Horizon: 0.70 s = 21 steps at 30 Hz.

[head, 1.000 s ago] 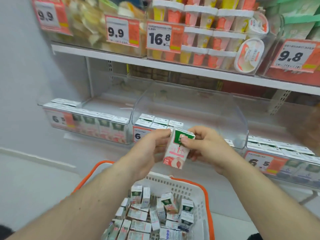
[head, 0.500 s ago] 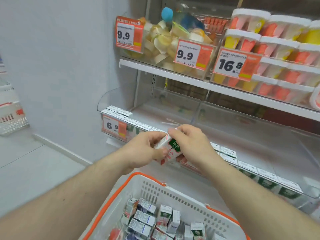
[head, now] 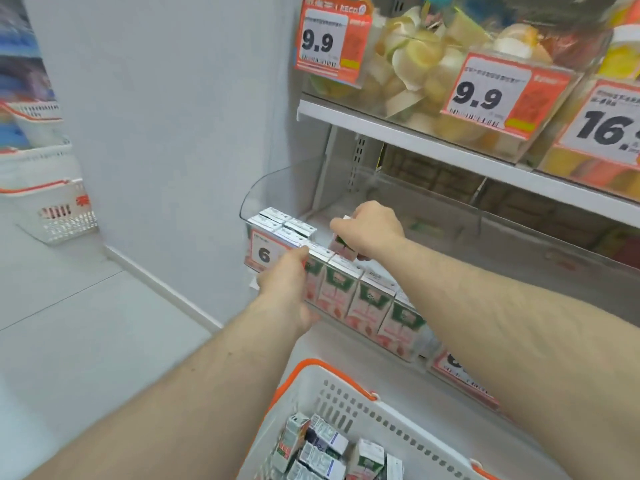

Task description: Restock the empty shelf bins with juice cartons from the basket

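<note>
My right hand reaches into the clear shelf bin and grips a pink-and-green juice carton just behind the front row. My left hand rests against the bin's front, its fingers touching the row of upright cartons. Whether those fingers curl round a carton is hidden. A white basket with an orange rim sits below, holding several loose cartons.
The shelf above carries clear bins of fruit cups with 9.9 and 16.8 price tags. A plain wall stands left of the shelving. Stacked white baskets sit on the floor at far left.
The view has swung left and closer. My right hand carried the carton forward into the leftmost bin; my left hand let go of it and moved to the bin's front.
</note>
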Available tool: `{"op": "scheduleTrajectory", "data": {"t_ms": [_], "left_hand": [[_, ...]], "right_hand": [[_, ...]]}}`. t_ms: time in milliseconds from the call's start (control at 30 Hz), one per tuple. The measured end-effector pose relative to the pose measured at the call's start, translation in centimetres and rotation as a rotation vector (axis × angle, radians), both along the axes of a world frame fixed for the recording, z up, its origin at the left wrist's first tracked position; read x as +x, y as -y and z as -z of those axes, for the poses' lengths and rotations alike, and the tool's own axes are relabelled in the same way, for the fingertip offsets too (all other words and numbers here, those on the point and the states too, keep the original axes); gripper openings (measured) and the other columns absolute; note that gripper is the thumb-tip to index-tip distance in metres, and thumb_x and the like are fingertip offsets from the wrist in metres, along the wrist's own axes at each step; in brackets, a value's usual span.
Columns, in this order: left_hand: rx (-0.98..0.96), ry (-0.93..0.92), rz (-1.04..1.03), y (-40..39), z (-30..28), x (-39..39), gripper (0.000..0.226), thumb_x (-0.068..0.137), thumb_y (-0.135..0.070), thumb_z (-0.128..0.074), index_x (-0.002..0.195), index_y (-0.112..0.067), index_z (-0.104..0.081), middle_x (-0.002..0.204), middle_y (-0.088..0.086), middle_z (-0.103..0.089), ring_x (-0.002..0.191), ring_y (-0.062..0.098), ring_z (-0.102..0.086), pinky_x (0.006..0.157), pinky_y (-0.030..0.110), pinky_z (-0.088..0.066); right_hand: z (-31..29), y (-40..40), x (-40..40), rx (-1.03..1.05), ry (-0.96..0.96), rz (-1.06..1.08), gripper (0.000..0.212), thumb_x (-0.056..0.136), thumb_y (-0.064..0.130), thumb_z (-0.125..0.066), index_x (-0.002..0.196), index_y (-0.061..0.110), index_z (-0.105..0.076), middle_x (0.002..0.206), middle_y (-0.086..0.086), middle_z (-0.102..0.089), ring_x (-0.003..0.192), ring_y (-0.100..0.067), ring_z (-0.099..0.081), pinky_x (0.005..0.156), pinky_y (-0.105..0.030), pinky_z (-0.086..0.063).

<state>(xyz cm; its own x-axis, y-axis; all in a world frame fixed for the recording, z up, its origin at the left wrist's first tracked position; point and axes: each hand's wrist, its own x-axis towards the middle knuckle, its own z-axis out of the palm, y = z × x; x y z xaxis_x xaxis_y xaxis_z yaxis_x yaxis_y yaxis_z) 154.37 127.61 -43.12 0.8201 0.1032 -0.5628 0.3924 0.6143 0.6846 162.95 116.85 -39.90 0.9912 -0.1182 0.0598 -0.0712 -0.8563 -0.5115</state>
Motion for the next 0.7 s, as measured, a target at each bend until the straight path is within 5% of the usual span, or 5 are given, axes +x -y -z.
{"op": "scheduleTrajectory", "data": {"t_ms": [133,200,400,567,700], "left_hand": [[-0.031,0.02,0.049,-0.3,1.0,0.9,0.031,0.094,-0.027,-0.061,0.124,-0.018,-0.059,0.089,0.001,-0.063,0.079,0.024,-0.059,0.08,0.048,-0.056],[-0.028,0.029,0.071,-0.4,1.5,1.2,0.027,0.094,-0.024,-0.061,0.12,-0.018,-0.061,0.096,0.003,-0.065,0.091,0.026,-0.063,0.089,0.049,-0.054],[-0.052,0.07,0.046,0.1,2.8,1.7,0.049,0.08,-0.012,-0.063,0.128,-0.019,-0.053,0.093,0.007,-0.074,0.087,0.024,-0.071,0.079,0.045,-0.058],[-0.066,0.084,0.029,0.4,3.3,1.9,0.059,0.072,-0.008,-0.059,0.129,-0.019,-0.051,0.095,0.008,-0.075,0.081,0.022,-0.073,0.074,0.04,-0.058],[-0.05,0.097,0.033,0.6,3.5,1.7,0.06,0.071,-0.01,-0.059,0.128,-0.022,-0.049,0.108,0.009,-0.071,0.091,0.022,-0.071,0.073,0.038,-0.058]], "right_hand": [[1.3,-1.1,1.6,0.073,-0.13,-0.038,0.029,0.074,0.04,-0.066,0.067,0.014,-0.057,0.067,-0.004,-0.062,0.055,-0.023,-0.061,0.054,-0.025,-0.048],[1.7,-1.2,2.1,0.119,-0.181,-0.051,0.031,0.072,0.042,-0.071,0.073,0.013,-0.06,0.07,-0.004,-0.061,0.057,-0.022,-0.056,0.054,-0.026,-0.043],[1.6,-0.9,2.2,0.383,-0.293,-0.093,0.022,0.093,0.03,-0.054,0.077,0.016,-0.056,0.074,-0.001,-0.052,0.06,-0.017,-0.048,0.057,-0.028,-0.037],[1.5,0.1,2.8,0.527,-0.452,-0.04,0.008,0.081,0.01,-0.053,0.087,0.005,-0.05,0.063,-0.011,-0.051,0.05,-0.022,-0.044,0.055,-0.03,-0.043],[1.5,0.5,3.1,0.531,-0.48,-0.054,0.016,0.087,0.004,-0.051,0.103,0.001,-0.054,0.087,-0.017,-0.056,0.071,-0.026,-0.053,0.07,-0.036,-0.051]]}}
